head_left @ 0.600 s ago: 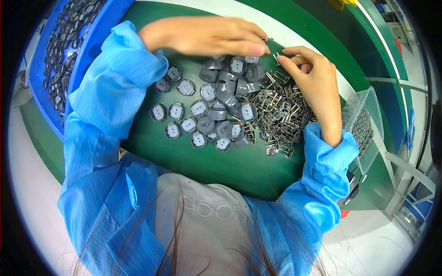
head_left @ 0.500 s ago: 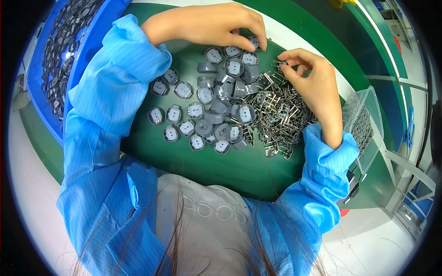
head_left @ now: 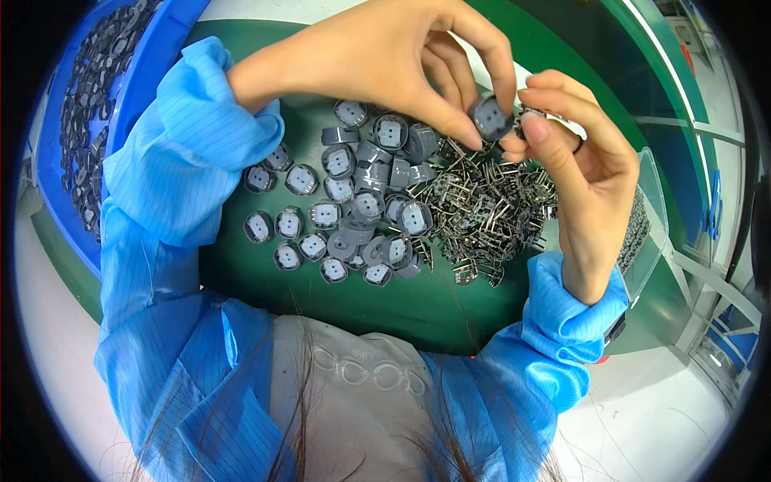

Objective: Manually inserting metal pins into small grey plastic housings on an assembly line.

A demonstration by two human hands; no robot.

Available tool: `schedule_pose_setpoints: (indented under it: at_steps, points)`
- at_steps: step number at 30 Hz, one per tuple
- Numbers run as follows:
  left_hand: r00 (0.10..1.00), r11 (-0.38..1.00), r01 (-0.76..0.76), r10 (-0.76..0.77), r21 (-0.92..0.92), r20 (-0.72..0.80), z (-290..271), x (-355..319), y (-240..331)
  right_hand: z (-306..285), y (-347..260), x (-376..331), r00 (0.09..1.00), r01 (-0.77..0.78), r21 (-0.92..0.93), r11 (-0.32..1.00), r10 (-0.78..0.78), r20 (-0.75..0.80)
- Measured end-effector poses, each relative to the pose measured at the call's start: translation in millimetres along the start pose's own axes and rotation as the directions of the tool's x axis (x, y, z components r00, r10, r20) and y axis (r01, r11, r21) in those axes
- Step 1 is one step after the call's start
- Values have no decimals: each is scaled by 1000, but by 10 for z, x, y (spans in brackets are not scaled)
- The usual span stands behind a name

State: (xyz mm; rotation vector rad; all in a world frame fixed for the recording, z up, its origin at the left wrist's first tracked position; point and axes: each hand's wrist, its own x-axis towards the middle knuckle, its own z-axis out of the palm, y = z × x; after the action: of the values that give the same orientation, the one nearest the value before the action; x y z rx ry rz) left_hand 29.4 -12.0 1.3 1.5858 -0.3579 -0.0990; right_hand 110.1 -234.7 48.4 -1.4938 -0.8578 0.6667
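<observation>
Between the thumb and fingers of my left hand is a round grey plastic housing with a pale, slotted face. Close beside it, my right hand pinches a small circuit board with metal pins, partly covered by the fingertips. Both parts are held up above the green table, nearly touching. Below my left hand lies a cluster of similar grey housings, some face up and others on their sides. Under my right hand spreads a heap of small pinned circuit boards.
A blue bin full of dark small parts stands at the far left. To the right is a clear plastic box with more small parts, partly behind my right wrist. The green table extends toward my body.
My left hand has lifted a grey housing from the back of the cluster and moved right. My right hand has risen with the circuit board, bringing the two parts close together.
</observation>
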Motion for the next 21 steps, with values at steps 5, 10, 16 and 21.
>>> schedule_pose_setpoints:
  at_steps: [5,10,16,21]
  points:
    - [997,990,45,-52,-130,-51,166,-94,161,39,6,-26,994,56,-106,993,-65,-90]
    - [995,1000,-28,29,9,-95,204,-81,191,37,-33,-64,975,153,-320,935,-196,-106]
    - [970,984,-53,10,-170,-244,362,-95,191,31,-2,-59,981,152,-277,949,-179,-76]
    - [967,995,96,-103,-42,-231,347,-144,402,66,112,-22,951,243,-369,897,-295,-92]
